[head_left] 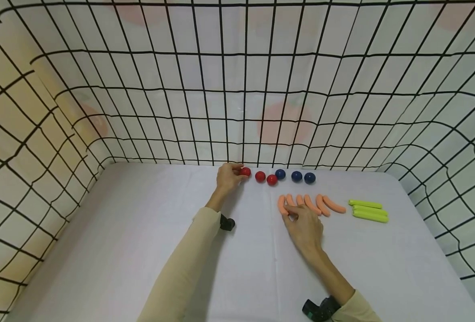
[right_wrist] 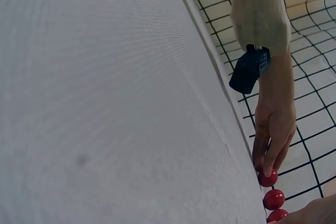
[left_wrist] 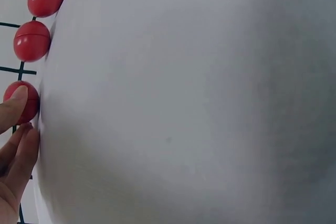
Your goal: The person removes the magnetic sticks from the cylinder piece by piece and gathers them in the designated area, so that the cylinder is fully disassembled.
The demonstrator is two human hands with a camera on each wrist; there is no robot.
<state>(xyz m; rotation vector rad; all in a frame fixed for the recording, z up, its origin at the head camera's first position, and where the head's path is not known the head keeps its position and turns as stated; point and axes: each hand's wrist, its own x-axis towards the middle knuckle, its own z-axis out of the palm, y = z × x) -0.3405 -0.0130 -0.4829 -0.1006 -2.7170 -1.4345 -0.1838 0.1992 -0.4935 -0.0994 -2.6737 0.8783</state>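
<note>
In the head view my left hand (head_left: 228, 178) pinches a red ball (head_left: 245, 171) at the left end of a row along the back of the table. In the left wrist view the thumb lies over this ball, with the fingers at its lower side. Two more red balls, one of them the nearest red ball (head_left: 260, 176), sit just right of it. My right hand (head_left: 305, 227) has thumb and fingertips around the lower end of the leftmost pinkish-orange curved sausage (head_left: 282, 203). Several like sausages (head_left: 311, 205) lie side by side to its right.
Three dark blue balls (head_left: 296, 176) continue the row to the right. Several yellow-green sticks (head_left: 369, 211) lie stacked side by side at the right. A black wire grid (head_left: 244, 91) borders the white-covered table (head_left: 133, 232) at the back and both sides.
</note>
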